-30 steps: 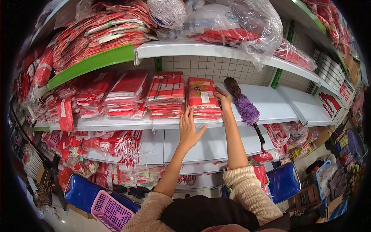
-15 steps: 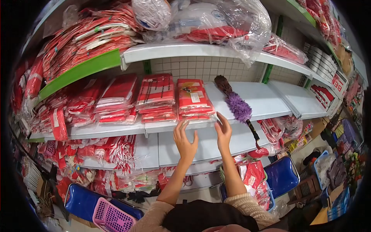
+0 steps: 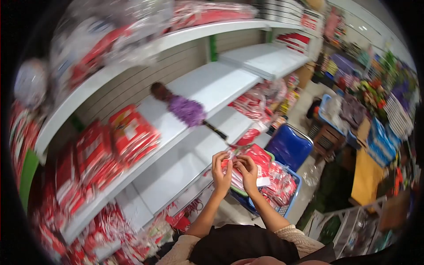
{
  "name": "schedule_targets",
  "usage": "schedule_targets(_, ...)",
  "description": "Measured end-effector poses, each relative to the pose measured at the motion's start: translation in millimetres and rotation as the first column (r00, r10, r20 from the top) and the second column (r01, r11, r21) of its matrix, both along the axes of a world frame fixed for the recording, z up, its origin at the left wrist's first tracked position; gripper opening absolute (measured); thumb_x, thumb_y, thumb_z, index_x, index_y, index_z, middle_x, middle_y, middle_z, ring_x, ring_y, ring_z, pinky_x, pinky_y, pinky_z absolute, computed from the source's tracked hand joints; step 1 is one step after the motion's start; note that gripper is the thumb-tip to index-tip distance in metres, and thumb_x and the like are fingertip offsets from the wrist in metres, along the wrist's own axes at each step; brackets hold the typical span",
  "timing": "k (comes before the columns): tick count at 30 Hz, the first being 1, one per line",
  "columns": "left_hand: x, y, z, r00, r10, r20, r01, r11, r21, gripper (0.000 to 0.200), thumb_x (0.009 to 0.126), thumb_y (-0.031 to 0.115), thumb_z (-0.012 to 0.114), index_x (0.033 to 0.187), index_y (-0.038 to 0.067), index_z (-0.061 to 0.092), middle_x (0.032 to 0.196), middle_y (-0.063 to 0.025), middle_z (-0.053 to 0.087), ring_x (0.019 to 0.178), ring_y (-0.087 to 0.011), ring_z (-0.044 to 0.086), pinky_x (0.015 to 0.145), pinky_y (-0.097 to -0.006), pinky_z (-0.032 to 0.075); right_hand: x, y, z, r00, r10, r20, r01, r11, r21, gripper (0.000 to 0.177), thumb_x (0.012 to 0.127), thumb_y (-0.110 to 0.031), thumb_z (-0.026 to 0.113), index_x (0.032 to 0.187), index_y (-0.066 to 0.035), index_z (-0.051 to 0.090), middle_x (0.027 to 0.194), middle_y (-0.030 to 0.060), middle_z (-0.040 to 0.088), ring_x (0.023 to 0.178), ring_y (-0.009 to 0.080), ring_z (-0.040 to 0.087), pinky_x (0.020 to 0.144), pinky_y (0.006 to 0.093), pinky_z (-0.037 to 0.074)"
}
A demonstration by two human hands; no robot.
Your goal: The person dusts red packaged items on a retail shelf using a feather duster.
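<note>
My left hand [image 3: 221, 170] and my right hand [image 3: 248, 172] are close together over a basket [image 3: 286, 204] full of red and white plastic-wrapped packets [image 3: 274, 181]. Both hands close their fingers on one red packet [image 3: 233, 167] at the top of the pile. Stacks of the same red packets [image 3: 132, 132] lie on the white middle shelf [image 3: 212, 88] to the left. A purple duster [image 3: 187, 110] with a dark handle lies on that shelf, above and left of my hands.
White shelves run diagonally, the upper one [image 3: 132, 48] loaded with wrapped goods. A blue stool [image 3: 289, 145] stands beside the basket. To the right, the aisle holds more stock, a brown stool [image 3: 329, 139] and a yellow surface [image 3: 366, 176].
My view has swung right and down. Both hands left the shelf stack, dropped to the basket and closed on a red packet.
</note>
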State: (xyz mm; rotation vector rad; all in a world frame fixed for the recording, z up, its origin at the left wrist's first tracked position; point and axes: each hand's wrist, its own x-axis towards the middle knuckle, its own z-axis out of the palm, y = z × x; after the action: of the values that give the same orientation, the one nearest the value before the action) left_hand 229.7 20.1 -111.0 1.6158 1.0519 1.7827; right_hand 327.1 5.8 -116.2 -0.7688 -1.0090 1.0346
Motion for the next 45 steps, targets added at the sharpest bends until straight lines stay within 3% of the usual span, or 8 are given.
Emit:
schedule_targets(6,84.4,4.6,-30.7,0.893,-0.428,-0.142,0.41,0.901,-0.139,0.026,0.086,0.012,0.053,0.109,0.0,0.052,0.11,-0.0139,0.048,0.093,-0.0211,0.056,0.081,-0.0321,0.044,91.9,-22.7,-49.9,0.957,-0.281,0.073,0.29,0.937,-0.196,0.025,0.085,-0.007,0.052,0.109,0.001,0.049,0.089,0.0099,0.059,0.079,0.0166,0.059,0.069,0.0274,0.049)
schedule_targets(11,142.5,1.2,-108.6,0.692,-0.691,-0.208,0.622,0.718,-0.314,0.033,0.089,0.022,0.051,0.116,0.004,0.048,0.118,-0.015,0.042,0.095,-0.023,0.055,0.083,-0.0341,0.044,142.9,-64.2,-118.7,0.911,-0.368,0.185,0.412,0.821,-0.395,0.031,0.084,-0.013,0.056,0.112,-0.003,0.048,0.086,0.009,0.06,0.069,0.0138,0.059,0.054,0.0246,0.046)
schedule_targets(21,188.0,-22.4,-216.2,0.538,-0.815,-0.214,0.541,0.529,-0.653,0.034,0.088,0.021,0.055,0.116,0.004,0.048,0.115,-0.0137,0.044,0.091,-0.0216,0.058,0.08,-0.0314,0.045,202.1,-143.0,-244.1,0.772,-0.591,0.234,0.615,0.602,-0.509,0.016,0.091,-0.009,0.044,0.1,0.0,0.055,0.077,0.0069,0.06,0.062,0.0117,0.057,0.056,0.0228,0.047)
schedule_targets(30,186.2,-44.4,-336.8,0.582,-0.81,-0.065,0.467,0.399,-0.789,0.036,0.085,0.022,0.059,0.115,0.003,0.049,0.11,-0.0097,0.048,0.088,-0.0174,0.055,0.073,-0.0278,0.046,240.3,-165.8,-347.1,0.858,-0.493,0.146,0.427,0.526,-0.735,0.015,0.09,-0.007,0.044,0.101,-0.001,0.053,0.077,0.0079,0.06,0.061,0.0129,0.057,0.053,0.0248,0.048)
schedule_targets(33,198.3,-48.3,-355.6,0.545,-0.83,-0.117,0.437,0.4,-0.806,0.037,0.085,0.022,0.059,0.115,0.003,0.049,0.11,-0.0105,0.048,0.093,-0.0173,0.055,0.074,-0.028,0.046,245.2,-160.9,-375.5,0.887,-0.423,0.185,0.412,0.545,-0.73,0.014,0.089,-0.006,0.046,0.1,0.0,0.052,0.078,0.0087,0.06,0.062,0.0129,0.057,0.053,0.0248,0.048)
schedule_targets(37,219.9,-44.7,-365.2,0.495,-0.782,-0.378,0.43,0.599,-0.676,0.041,0.083,0.021,0.06,0.116,0.002,0.048,0.112,-0.0145,0.05,0.1,-0.025,0.052,0.084,-0.0332,0.043,254.2,-134.6,-403.1,0.857,-0.398,0.326,0.495,0.466,-0.733,0.018,0.084,-0.008,0.053,0.098,0.003,0.057,0.079,0.0104,0.063,0.064,0.0141,0.061,0.055,0.0257,0.049)
schedule_targets(41,246.0,-30.5,-372.5,0.536,-0.771,-0.344,0.423,0.598,-0.681,0.042,0.082,0.02,0.06,0.118,0.003,0.047,0.115,-0.015,0.049,0.106,-0.0296,0.048,0.09,-0.0367,0.037,265.5,-95.0,-433.6,0.791,-0.387,0.473,0.611,0.476,-0.633,0.02,0.084,-0.009,0.056,0.098,0.004,0.058,0.083,0.0127,0.065,0.069,0.015,0.062,0.059,0.0264,0.05)
schedule_targets(45,252.1,-9.2,-363.1,0.4,-0.634,-0.662,0.293,0.773,-0.563,0.052,0.077,0.018,0.062,0.124,0.005,0.043,0.128,-0.0156,0.041,0.123,-0.03,0.034,0.101,-0.0469,0.025,268.8,-52.5,-417.2,0.742,-0.271,0.613,0.668,0.38,-0.64,0.035,0.076,-0.028,0.066,0.09,0.003,0.061,0.079,0.019,0.065,0.071,0.0286,0.064,0.067,0.0358,0.049)
